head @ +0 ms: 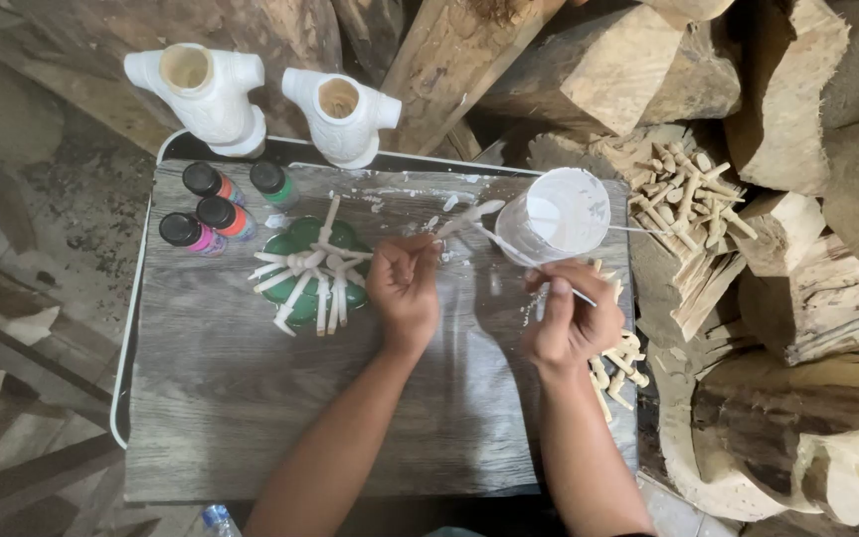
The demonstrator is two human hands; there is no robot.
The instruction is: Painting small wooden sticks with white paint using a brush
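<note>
Left hand (pixel 405 288) fingers pinching a white-painted wooden peg (pixel 461 221) near the tabletop (pixel 251 418) middle, right hand (pixel 571 316) fingers gripping a thin brush (pixel 529 262), white paint cup (pixel 554 214) just beyond, by the far right corner

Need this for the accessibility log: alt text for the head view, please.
Over a grey wood-grain tabletop, the left hand pinches a small white-painted wooden piece while the right hand holds a thin brush beside a cup of white paint. Painted pegs lie on a green lid, near four paint bottles.
</note>
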